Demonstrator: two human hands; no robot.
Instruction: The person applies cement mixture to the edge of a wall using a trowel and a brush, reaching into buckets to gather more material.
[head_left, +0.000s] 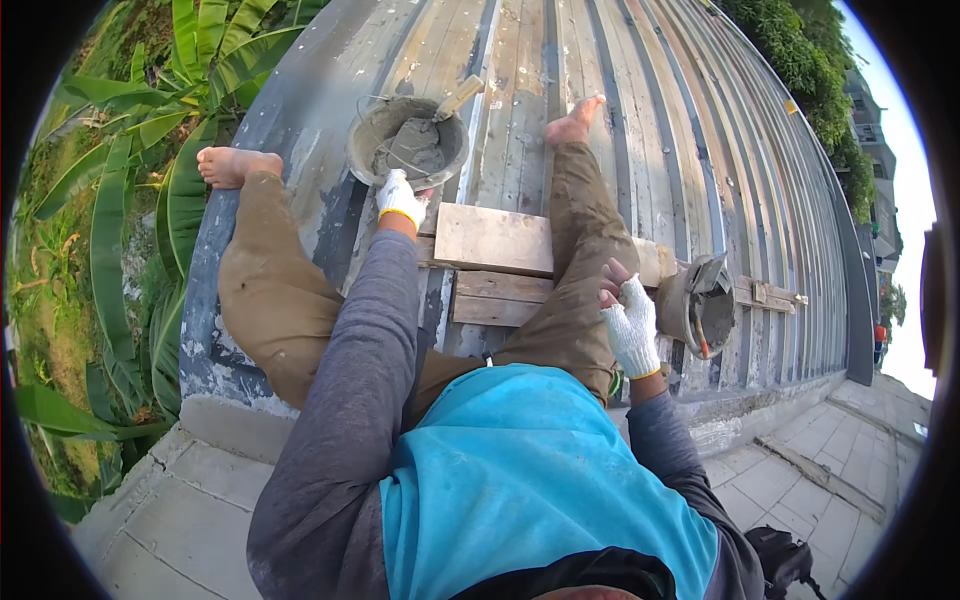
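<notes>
Fingers [396, 179] of the gloved left hand [404, 202] appear to grasp the near rim of the bucket [457, 150]; the right hand [632, 322], lower right of that bucket, is relaxed, empty. Mortar [414, 146] is left inside the bucket; finished work cannot be told.

- On my left I see banana plants [112, 240], their broad green leaves close to the ribbed metal roof [690, 130].
- Past those leaves I see grass [55, 335].
- Leafy trees [805, 100] rise at my upper right, near a grey building [873, 150] and pale sky [915, 160].
- A black bag [782, 555] shows low on my right, beside jointed grey paving [810, 510].
</notes>
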